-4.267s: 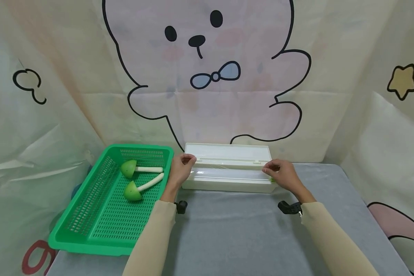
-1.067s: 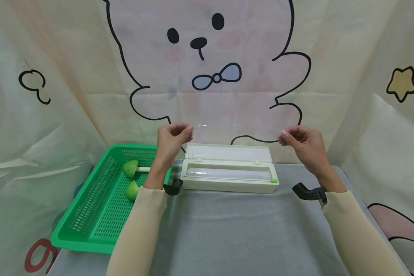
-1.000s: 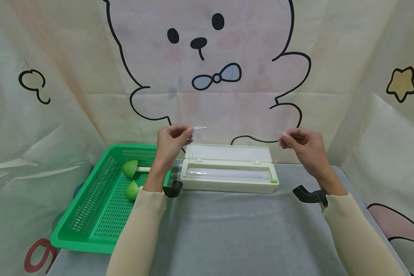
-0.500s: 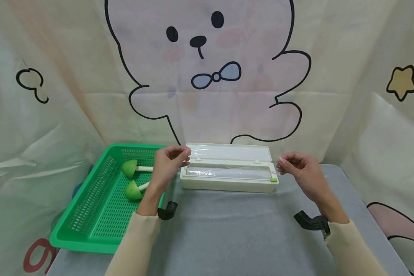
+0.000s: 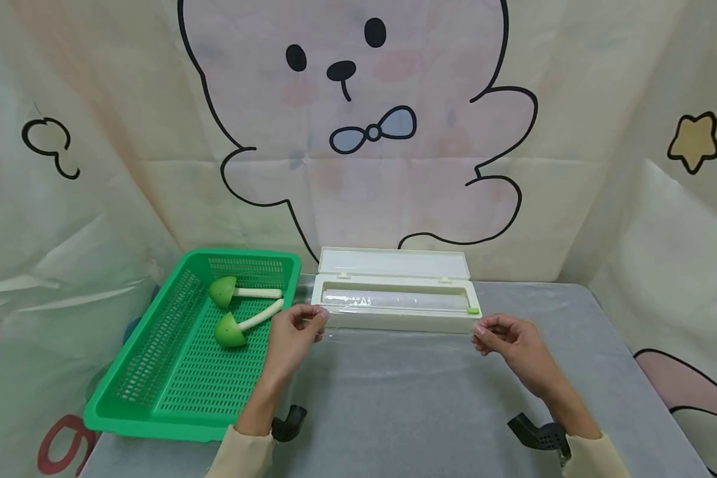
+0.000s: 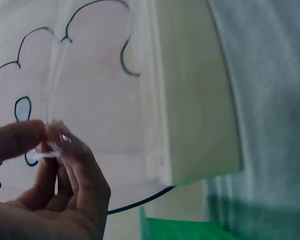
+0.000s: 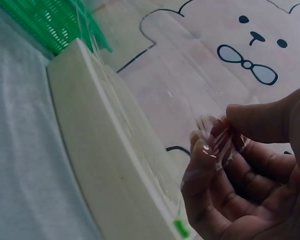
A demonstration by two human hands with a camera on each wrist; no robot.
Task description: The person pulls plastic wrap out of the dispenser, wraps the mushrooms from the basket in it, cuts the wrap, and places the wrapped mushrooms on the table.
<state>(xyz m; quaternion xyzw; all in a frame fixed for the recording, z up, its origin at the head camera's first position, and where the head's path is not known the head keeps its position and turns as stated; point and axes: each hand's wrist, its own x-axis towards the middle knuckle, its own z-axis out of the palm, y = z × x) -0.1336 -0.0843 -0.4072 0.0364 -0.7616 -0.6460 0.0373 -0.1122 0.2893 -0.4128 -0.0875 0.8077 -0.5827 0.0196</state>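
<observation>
We see clear film [image 7: 222,142] spanning the space before the open white box [image 5: 394,284]; left hand [image 5: 291,335] and right hand [image 5: 514,344] each pinch an edge, well apart, presumably keeping it flat.

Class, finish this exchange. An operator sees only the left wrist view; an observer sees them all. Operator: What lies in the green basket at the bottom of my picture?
Observer: Two green-capped pieces with white stems lie in the basket.
Operator: What is the right hand doing?
Observer: It pinches clear film.
Operator: And the lid of the white box?
Observer: It stands open along the box's far side.
</observation>
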